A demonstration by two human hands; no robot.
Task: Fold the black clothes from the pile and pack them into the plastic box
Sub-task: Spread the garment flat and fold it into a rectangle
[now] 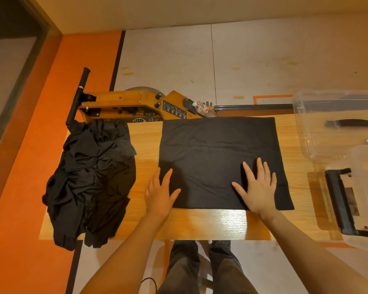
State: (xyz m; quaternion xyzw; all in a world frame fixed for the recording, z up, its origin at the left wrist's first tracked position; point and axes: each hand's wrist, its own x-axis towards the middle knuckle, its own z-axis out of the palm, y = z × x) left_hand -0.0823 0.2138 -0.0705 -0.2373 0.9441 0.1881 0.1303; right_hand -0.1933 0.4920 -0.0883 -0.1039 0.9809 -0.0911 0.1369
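Nearest the person, both hands rest flat on a black garment (pixel 219 162) that lies as a neat rectangle on the wooden table (pixel 210 225). The flat placement suggests smoothing or pinning the cloth so its edges stay aligned for the next fold.

Left hand (pixel 159 196): palm down at the near left corner of the garment. The fingers (pixel 167 177) are spread and extended, lying partly on the cloth edge and partly on the bare table. Nothing is pinched or gripped.

Right hand (pixel 258 187): palm down on the near right part of the garment, wholly on the cloth. The fingers (pixel 259 166) are fanned wide and pressed flat. Nothing is gripped.

To the left, the pile (pixel 89 179) of unfolded black clothes sits crumpled at the table's left end, with part hanging over the near edge. It lies just beside the garment, separated by a strip of bare table, within easy reach for the next item.

To the right, the clear plastic box (pixel 336 128) stands open at the far right of the table, with no clothes visible inside. Its lid (pixel 361 200) lies nearer, at the right edge. Judgement: the garment needs further folding before packing.

Beyond the table stands a wooden exercise machine (pixel 136 105) carrying a water bottle (pixel 204 109).
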